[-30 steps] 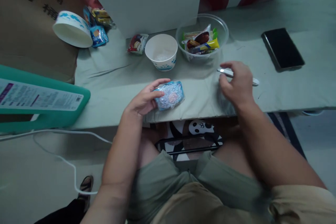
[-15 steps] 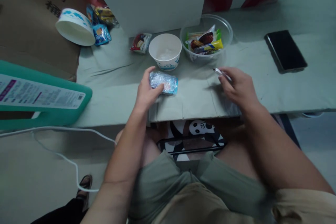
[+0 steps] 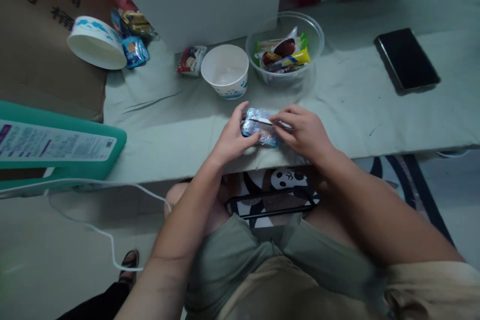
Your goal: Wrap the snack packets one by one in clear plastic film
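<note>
Left hand (image 3: 237, 135) grip clamped on blue film-wrapped packet (image 3: 266, 136), right hand (image 3: 304, 131) grip pinching slim white tool (image 3: 261, 121) across it.
Working the tool against the packet seems the step; next probably wants a steady left hold. Over the desk (image 3: 180, 140), paper cup (image 3: 231, 94) at eleven o'clock, plastic bowl (image 3: 316, 46) at one.

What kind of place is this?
Probably an indoor workspace or storage corner, judging by the cloth-covered table, the clear bowl of packaged snacks and the cardboard box.
</note>
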The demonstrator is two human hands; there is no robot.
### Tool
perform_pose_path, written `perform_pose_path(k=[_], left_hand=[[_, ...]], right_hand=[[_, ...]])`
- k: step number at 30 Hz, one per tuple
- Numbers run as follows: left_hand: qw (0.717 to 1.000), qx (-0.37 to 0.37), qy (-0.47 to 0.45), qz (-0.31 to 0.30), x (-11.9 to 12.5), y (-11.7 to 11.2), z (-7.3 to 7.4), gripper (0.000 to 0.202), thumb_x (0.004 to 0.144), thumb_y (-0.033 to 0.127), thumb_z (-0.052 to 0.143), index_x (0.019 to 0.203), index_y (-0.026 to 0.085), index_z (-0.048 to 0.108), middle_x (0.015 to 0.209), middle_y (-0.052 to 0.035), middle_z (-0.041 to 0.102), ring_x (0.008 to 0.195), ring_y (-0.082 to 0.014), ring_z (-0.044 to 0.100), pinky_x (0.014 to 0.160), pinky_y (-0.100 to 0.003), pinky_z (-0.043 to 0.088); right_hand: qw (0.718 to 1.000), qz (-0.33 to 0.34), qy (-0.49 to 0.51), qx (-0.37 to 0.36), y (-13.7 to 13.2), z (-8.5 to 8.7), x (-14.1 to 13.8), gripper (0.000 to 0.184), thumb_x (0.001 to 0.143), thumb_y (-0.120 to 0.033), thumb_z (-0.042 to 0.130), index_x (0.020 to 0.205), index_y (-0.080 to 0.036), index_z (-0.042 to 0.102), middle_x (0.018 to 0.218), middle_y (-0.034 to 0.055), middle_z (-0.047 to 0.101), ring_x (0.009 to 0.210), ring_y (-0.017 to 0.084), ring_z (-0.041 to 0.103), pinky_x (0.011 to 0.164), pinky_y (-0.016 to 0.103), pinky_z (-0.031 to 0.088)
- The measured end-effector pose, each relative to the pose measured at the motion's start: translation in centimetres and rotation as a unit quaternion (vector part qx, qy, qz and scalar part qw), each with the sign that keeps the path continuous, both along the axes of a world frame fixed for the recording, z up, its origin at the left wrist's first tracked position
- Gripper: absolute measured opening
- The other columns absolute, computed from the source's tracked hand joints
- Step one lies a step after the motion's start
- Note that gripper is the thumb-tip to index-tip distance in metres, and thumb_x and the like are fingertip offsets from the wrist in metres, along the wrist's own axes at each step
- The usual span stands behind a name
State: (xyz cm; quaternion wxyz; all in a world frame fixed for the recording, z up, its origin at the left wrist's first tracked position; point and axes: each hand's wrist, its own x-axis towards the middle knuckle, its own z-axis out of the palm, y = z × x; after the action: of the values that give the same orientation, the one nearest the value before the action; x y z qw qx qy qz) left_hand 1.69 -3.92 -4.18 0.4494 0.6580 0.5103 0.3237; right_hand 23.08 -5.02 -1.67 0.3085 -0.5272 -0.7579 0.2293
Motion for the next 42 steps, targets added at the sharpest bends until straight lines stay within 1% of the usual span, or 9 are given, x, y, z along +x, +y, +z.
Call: perform_pose_path(k=[9,14,21,27,31,33,35,39,42], left_hand=[[0.997,0.027,0.055,0.056,-2.9,1.3,0.9,0.074,0.074,0.026,0.074,0.143,0.02,0.047,0.134,-0.0135,0.061,0.119,-0.029,0.062,0.103,-0.043,0.053],[0.97,0.065,0.186,0.139,-5.7,1.4,1.6,0.07,0.073,0.03,0.078,0.139,0.023,0.055,0.13,-0.0123,0.059,0.113,-0.0296,0.063,0.1,-0.045,0.054],[0.929,0.178,0.266,0.186,-4.3,0.9,2.7,0.008,0.077,0.022,0.074,0.083,0.02,0.071,0.12,-0.0107,0.06,0.12,-0.0298,0.057,0.109,-0.046,0.046],[0.986,0.097,0.054,0.128,-2.0,-0.6,4.8,0.012,0.087,0.03,0.062,0.084,0.019,0.062,0.077,-0.0011,0.066,0.068,-0.0133,0.063,0.066,-0.027,0.053],[0.993,-0.024,-0.075,-0.091,-0.4,-1.8,5.6,0.025,0.086,0.04,0.067,0.097,0.018,0.066,0.089,-0.0055,0.073,0.076,-0.0154,0.07,0.07,-0.028,0.058],[0.99,-0.028,-0.061,-0.122,-0.6,-1.7,5.8,0.025,0.089,0.041,0.064,0.096,0.017,0.069,0.088,-0.0064,0.075,0.078,-0.0167,0.071,0.074,-0.03,0.059],[0.998,0.036,-0.002,-0.046,-1.5,-1.2,5.7,0.024,0.091,0.039,0.063,0.096,0.017,0.071,0.09,-0.0067,0.075,0.082,-0.0185,0.072,0.08,-0.033,0.059],[0.976,0.145,0.166,-0.005,-3.4,0.3,4.5,0.038,0.076,0.033,0.08,0.11,0.019,0.072,0.128,-0.011,0.072,0.123,-0.028,0.065,0.11,-0.045,0.049],[0.972,0.125,0.197,-0.022,-3.7,0.6,3.7,0.019,0.082,0.027,0.072,0.098,0.018,0.075,0.127,-0.0112,0.072,0.12,-0.0265,0.066,0.11,-0.045,0.048]], right_hand=[[0.984,0.024,-0.153,-0.085,0.3,0.3,5.9,0.021,0.087,-0.026,0.062,0.098,-0.024,0.081,0.096,0.0069,0.074,0.086,0.022,0.066,0.076,0.033,0.046],[0.98,-0.109,-0.161,-0.043,1.6,0.1,7.7,0.023,0.088,-0.029,0.06,0.103,-0.024,0.078,0.097,0.0088,0.071,0.086,0.024,0.063,0.074,0.036,0.045],[0.952,-0.207,-0.225,-0.021,3.1,-0.3,5.2,0.03,0.086,-0.022,0.061,0.113,-0.021,0.073,0.113,0.0148,0.064,0.111,0.034,0.057,0.09,0.05,0.044],[0.995,-0.037,-0.073,0.065,1.0,0.1,2.2,0.037,0.086,-0.023,0.057,0.122,-0.022,0.065,0.117,0.0137,0.064,0.11,0.031,0.06,0.096,0.048,0.048],[0.987,0.131,0.027,0.09,-0.5,0.1,-0.1,0.049,0.084,-0.027,0.058,0.134,-0.023,0.058,0.132,0.0119,0.062,0.118,0.027,0.059,0.096,0.041,0.049],[0.983,0.162,0.023,0.078,-0.6,0.0,-0.4,0.041,0.085,-0.023,0.055,0.125,-0.024,0.063,0.113,0.0081,0.069,0.106,0.024,0.062,0.092,0.039,0.048],[0.986,0.154,-0.001,0.062,-0.4,0.0,0.0,0.031,0.084,-0.017,0.052,0.11,-0.023,0.068,0.093,0.0054,0.069,0.092,0.022,0.062,0.085,0.036,0.045],[0.99,0.125,-0.027,0.053,0.6,-0.2,1.8,0.019,0.081,-0.015,0.053,0.084,-0.022,0.07,0.091,0.0068,0.068,0.086,0.022,0.059,0.079,0.036,0.042],[0.992,0.108,-0.028,0.056,1.1,-0.2,2.9,0.019,0.076,-0.012,0.055,0.079,-0.023,0.071,0.089,0.0058,0.07,0.086,0.022,0.061,0.081,0.037,0.043]])
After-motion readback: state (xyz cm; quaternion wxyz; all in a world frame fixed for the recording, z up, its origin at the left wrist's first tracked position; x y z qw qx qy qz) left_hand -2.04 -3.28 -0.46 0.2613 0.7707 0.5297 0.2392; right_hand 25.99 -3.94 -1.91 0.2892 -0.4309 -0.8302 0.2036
